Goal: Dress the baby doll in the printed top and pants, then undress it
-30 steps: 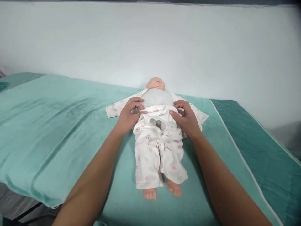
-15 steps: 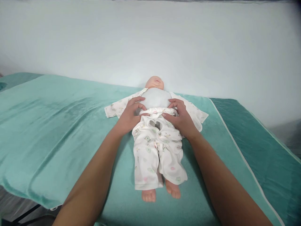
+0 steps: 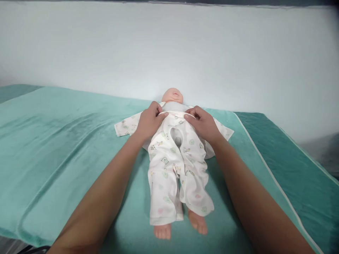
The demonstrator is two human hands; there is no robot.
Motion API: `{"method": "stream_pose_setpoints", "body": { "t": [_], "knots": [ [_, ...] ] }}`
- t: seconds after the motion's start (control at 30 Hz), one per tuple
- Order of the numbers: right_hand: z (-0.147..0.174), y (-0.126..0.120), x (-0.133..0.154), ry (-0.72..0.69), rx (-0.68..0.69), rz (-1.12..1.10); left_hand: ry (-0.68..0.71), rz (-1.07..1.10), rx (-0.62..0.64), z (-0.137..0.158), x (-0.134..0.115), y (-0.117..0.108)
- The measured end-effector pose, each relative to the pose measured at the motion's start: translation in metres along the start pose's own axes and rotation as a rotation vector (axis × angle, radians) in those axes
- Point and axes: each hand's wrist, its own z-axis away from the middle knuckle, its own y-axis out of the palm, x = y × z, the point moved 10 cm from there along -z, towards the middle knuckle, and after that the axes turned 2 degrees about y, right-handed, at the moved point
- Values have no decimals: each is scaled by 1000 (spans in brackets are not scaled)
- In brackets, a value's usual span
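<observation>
One green blanket [image 3: 66, 158] carries a face-up baby doll [image 3: 172, 96], printed split-crotch trousers [image 3: 162, 180] covering its legs, left hand [image 3: 149, 121] and right hand [image 3: 203, 124] apart, each pinching the waistband [image 3: 175, 113] in what seems the pulling-up step, the next move calling for even tension at both sides.

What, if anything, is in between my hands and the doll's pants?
Nothing visible is in the way. Your left hand and right hand both hold the pants directly at the waistband, one toward each side.
</observation>
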Motion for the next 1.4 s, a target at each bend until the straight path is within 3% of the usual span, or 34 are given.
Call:
{"method": "stream_pose_setpoints", "body": {
  "t": [0.13,0.3,0.53,0.77,1.0,1.23,1.4],
  "knots": [
    [-19,-4,-34,118,-106,1,-65,42,14,-14,12,5],
    [-24,3,-57,228,-112,-125,-121,60,-41,-13,18,4],
    [-10,9,-47,272,-30,-198,-249,-199,20,6,35,-2],
    [7,-13,-25,156,-145,156,-273,-275,83,17,42,0],
    [16,-7,-34,276,12,102,-358,-227,124,24,44,1],
    [24,1,-40,367,303,-189,-455,-177,133,33,46,-3],
    [31,3,-50,446,411,-192,-522,-62,195,40,51,3]
  ]
}}
